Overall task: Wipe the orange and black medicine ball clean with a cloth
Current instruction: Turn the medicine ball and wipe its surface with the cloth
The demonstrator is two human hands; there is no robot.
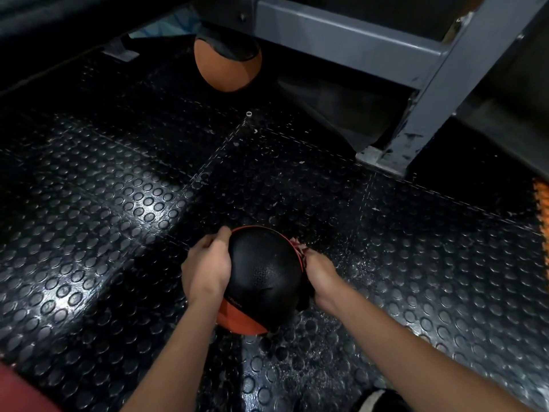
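Note:
The orange and black medicine ball [261,275] rests on the studded black floor just in front of me, black panel up, orange showing at its lower edge. My left hand [206,266] grips its left side, fingers curled over the rim. My right hand [319,273] presses a dark cloth [301,254] with reddish marks against the ball's right side, fingers closed round the cloth. Most of the cloth is hidden under that hand.
A second orange and black ball [227,63] lies further off under a grey steel frame [430,93], whose foot plate stands on the floor at right. The black studded rubber mat [118,203] covers the floor. An orange strip [542,209] shows at the right edge.

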